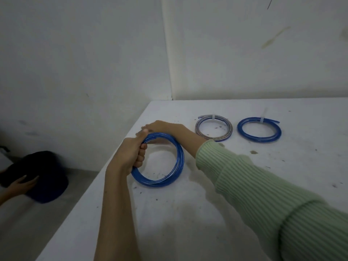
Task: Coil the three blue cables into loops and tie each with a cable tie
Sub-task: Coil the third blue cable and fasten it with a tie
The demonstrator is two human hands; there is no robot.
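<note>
A blue cable (pixel 169 178) is coiled into a large loop near the table's left edge, tilted up on its left side. My left hand (pixel 131 153) grips the coil's left arc, fingers curled round the strands. My right hand (pixel 162 126) reaches across behind the coil's top, fingers near the table's left edge; what they touch is hidden. Farther right lie two smaller coils, a greyish-blue coil (pixel 214 129) and a blue coil (pixel 259 130), each tied at its top with a white cable tie (pixel 262 119).
The white table (pixel 188 213) is speckled with dark marks and stands in a wall corner. Its left edge runs diagonally beside the coil. On the floor at left, another person's hand (pixel 22 183) rests on a dark round object (pixel 45 176).
</note>
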